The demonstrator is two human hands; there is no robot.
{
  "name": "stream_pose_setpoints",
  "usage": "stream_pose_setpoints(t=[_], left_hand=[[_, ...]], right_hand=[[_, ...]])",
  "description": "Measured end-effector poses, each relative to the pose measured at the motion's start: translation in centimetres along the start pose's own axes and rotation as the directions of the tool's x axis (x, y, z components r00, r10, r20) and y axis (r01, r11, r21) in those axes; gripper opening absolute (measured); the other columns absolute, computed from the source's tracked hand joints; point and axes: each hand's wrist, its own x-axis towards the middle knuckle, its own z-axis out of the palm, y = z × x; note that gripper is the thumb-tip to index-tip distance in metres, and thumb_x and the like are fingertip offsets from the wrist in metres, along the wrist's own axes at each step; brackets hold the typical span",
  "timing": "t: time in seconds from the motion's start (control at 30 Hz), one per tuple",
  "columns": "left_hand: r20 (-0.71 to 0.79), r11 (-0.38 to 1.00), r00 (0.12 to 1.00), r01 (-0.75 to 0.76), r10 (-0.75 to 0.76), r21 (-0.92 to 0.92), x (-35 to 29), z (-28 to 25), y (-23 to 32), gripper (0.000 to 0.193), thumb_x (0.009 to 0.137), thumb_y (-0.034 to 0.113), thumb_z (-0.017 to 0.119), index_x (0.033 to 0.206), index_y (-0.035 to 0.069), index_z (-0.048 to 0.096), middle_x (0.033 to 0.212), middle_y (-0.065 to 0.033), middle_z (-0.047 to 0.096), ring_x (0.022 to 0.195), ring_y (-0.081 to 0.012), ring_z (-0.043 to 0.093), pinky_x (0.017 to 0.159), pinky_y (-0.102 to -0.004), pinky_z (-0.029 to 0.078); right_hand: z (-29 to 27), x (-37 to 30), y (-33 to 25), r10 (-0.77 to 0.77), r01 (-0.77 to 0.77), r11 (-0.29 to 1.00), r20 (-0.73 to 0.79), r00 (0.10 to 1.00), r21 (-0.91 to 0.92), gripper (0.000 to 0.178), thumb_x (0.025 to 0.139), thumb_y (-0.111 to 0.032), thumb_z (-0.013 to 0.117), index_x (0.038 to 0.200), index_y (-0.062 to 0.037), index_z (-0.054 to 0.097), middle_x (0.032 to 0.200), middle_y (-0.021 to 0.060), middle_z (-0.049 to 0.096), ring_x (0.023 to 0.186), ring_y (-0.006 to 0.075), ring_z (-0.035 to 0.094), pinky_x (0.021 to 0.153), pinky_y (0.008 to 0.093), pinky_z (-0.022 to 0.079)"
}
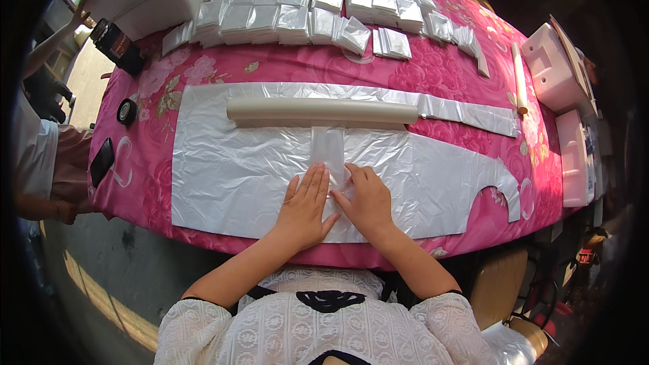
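A thin white plastic sheet (236, 169), shaped like a disposable apron, lies spread before me. Its right end narrows to a curved cutout and a strap. Across its far part rests a long pale tube (318, 111), and a narrow translucent strip (328, 145) runs from the tube toward me. My left hand (306, 206) lies flat at the strip's left side, fingers stretched and thumb apart. On the strip's right side, my right hand (365, 199) presses down with fingers extended and thumb spread. Neither hand holds anything visible.
Stacks of folded white plastic packets (260, 19) line the table's back. A dark jar (116, 44), a black round lid (126, 111) and a phone (102, 162) are at left. At right are a thin rod (519, 78) and white foam boxes (551, 67). Another person (44, 155) stands left.
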Motion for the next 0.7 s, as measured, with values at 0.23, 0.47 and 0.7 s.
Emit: stream_pose_setpoints(t=[0.23,0.47,0.7], left_hand=[[-0.14,0.991,0.981,-0.125,0.13,0.044,1.3,-0.7,-1.6,0.064,0.074,0.022,0.061,0.127,-0.006,0.039,0.131,-0.0178,0.043,0.122,-0.0268,0.04,0.098,-0.0376,0.03],[-0.086,0.985,0.982,-0.17,0.168,-0.015,2.0,-2.3,-1.6,0.06,0.066,0.006,0.058,0.123,-0.005,0.043,0.125,-0.0187,0.047,0.115,-0.0275,0.046,0.094,-0.039,0.033],[-0.151,0.973,0.966,-0.195,0.212,0.123,2.8,-1.7,-1.7,0.049,0.066,0.004,0.056,0.114,-0.006,0.051,0.116,-0.0172,0.055,0.107,-0.0254,0.053,0.088,-0.0355,0.039]], right_hand=[[-0.5,2.9,2.7,-0.599,0.624,0.759,0.177,0.781,-0.187,0.059,0.071,-0.024,0.069,0.122,-0.0037,0.049,0.124,0.0125,0.05,0.117,0.0298,0.046,0.101,0.0395,0.035],[-2.1,5.5,3.5,-0.553,0.611,0.789,0.359,0.752,-0.064,0.052,0.08,-0.026,0.059,0.124,-0.0022,0.047,0.121,0.0147,0.052,0.111,0.0291,0.049,0.1,0.0401,0.035],[-1.7,6.8,3.8,-0.521,0.518,0.851,0.26,0.813,0.086,0.039,0.078,-0.007,0.051,0.116,-0.0026,0.054,0.108,0.0149,0.059,0.102,0.0312,0.054,0.089,0.0384,0.042]])
